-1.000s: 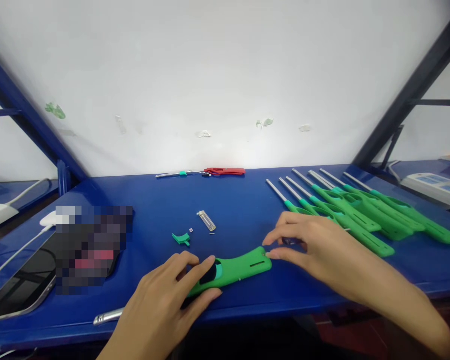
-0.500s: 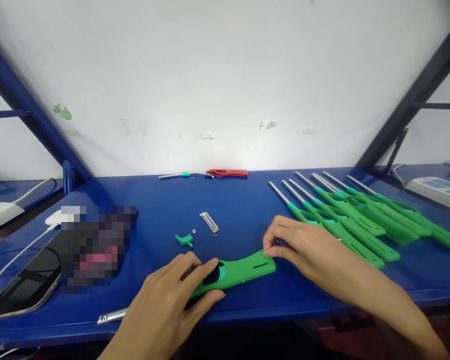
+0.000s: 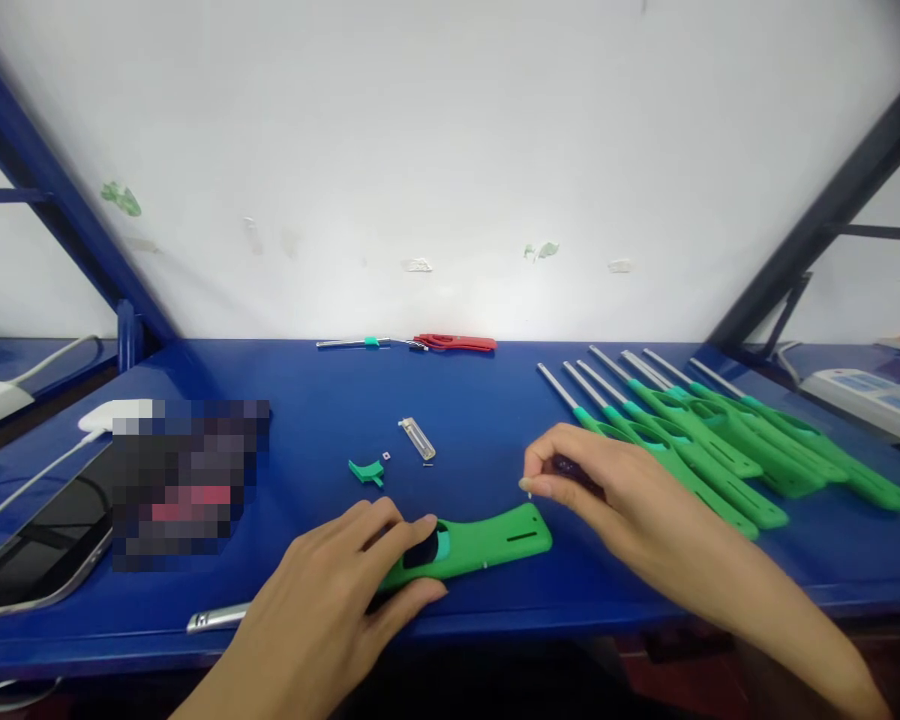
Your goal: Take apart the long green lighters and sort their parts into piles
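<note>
My left hand (image 3: 345,580) is closed around a green long-neck lighter (image 3: 499,540), which lies flat near the table's front edge. The lighter's metal tube (image 3: 217,617) sticks out to the left of the hand. Just above the handle's right end, my right hand (image 3: 592,490) pinches a tiny light piece (image 3: 529,495) between thumb and fingertip, too small to name. A dark purple object (image 3: 576,472), mostly hidden, rests under its curled fingers. Farther back lie a green trigger (image 3: 366,472), a clear fuel tank (image 3: 418,439), a small square piece (image 3: 386,456) and a thin screw-like pin (image 3: 427,465).
Several green lighters (image 3: 720,440) lie in a row at the right. A red lighter (image 3: 457,343) with its tube apart lies by the wall. At the left are a phone (image 3: 45,560), a white charger (image 3: 116,415) with a cable, and a blurred dark item (image 3: 195,490).
My right hand has lifted slightly off the lighter's handle end, and a tiny light piece now shows at its fingertips. My left hand keeps its grip on the lighter.
</note>
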Available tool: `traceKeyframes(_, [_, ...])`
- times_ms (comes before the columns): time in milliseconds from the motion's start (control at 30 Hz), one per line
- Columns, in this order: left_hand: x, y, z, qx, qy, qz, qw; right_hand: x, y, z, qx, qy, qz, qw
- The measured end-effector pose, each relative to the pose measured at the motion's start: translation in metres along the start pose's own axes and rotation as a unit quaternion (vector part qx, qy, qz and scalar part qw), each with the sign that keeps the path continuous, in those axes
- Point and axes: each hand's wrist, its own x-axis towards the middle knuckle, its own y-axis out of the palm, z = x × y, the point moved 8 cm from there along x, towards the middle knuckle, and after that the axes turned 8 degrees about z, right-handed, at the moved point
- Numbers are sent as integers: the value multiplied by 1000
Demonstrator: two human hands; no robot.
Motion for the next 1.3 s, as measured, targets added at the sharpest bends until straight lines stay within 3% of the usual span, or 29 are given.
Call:
traceKeyframes(100, [-2,4,1,-6,-7,8,1000,6,-5,2,-13,-1,-29,999])
traceKeyframes(200, [-1,5,0,-2,-12,24,1000,31,-1,15,-56,-47,-10,997])
traceKeyframes(367, [2,1,-5,17,-10,25,999,88,27,48,-147,-138,57,978])
traceKeyframes(467, [1,1,-6,18,-8,24,1000,108,43,60,-174,-160,84,968])
traceKeyframes(733, [0,4,-3,15,-14,22,1000,115,54,77,-252,-134,78,955])
traceKeyframes(867, [0,4,-4,13,-18,32,999,112,48,82,-247,-127,79,957])
traceKeyframes(1000, [-7,1,-6,19,-15,11,1000,105,23,64,-238,-102,66,964])
traceKeyframes(1133, [-20,-4,-9,92,-7,-19,996,100,4,15,-243,-82,74,964])
traceKeyframes(1300, [-31,-7,-5,162,-11,-8,987,101,2,-40,-239,-61,74,966])
